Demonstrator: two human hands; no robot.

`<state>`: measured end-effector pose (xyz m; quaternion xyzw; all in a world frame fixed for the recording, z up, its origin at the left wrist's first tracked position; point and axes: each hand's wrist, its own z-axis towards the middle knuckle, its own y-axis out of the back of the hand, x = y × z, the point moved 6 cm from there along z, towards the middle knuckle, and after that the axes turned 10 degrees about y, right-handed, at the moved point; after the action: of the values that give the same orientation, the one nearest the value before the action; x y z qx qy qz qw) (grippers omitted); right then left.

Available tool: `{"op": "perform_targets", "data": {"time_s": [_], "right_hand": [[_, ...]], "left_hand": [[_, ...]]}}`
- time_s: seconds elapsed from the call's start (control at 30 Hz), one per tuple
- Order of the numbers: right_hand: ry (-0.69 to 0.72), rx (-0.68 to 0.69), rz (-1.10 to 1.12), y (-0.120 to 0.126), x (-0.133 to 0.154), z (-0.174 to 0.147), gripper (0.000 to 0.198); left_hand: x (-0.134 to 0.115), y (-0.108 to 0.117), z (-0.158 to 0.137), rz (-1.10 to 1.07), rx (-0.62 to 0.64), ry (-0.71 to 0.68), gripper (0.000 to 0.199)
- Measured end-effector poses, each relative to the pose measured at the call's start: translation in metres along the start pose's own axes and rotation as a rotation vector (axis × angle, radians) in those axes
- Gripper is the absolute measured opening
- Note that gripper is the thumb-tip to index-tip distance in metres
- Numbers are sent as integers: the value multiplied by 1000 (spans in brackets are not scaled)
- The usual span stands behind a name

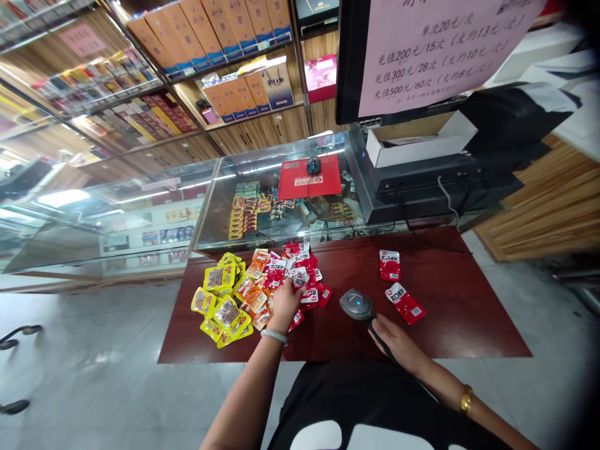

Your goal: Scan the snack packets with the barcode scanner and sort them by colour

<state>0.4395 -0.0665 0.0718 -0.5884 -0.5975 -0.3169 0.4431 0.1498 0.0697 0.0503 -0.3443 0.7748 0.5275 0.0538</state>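
My left hand (pixel 284 304) rests on a heap of small snack packets (pixel 257 292) on the dark red table (pixel 459 325), its fingers pinching a red packet (pixel 300 278) at the heap's right side. The heap holds yellow packets (pixel 220 303) at the left, orange ones in the middle and red ones at the right. My right hand (pixel 396 340) grips the handle of a grey barcode scanner (pixel 356 305), whose head points toward the heap. Two red packets (pixel 389 265) (pixel 405 303) lie apart to the scanner's right.
Behind the table runs a glass display counter (pixel 206 187) with goods inside, a red mouse pad (pixel 310 177) and mouse on top. A black monitor with a pink price sheet (pixel 435 44) and an open white box (pixel 422 140) stand at right. Shelves of boxes line the back wall.
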Motion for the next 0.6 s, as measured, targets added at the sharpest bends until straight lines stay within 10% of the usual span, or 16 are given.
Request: {"op": "perform_targets", "data": {"time_s": [0.23,0.6], "right_hand": [[80,67,-118,-3,-1,-3,57],[108,106,-143,-3,9,-4,57]], "left_hand": [[-17,-70,-15,-1120,358,317,38],[-39,-93,-22,-1003,389,150,44]]}}
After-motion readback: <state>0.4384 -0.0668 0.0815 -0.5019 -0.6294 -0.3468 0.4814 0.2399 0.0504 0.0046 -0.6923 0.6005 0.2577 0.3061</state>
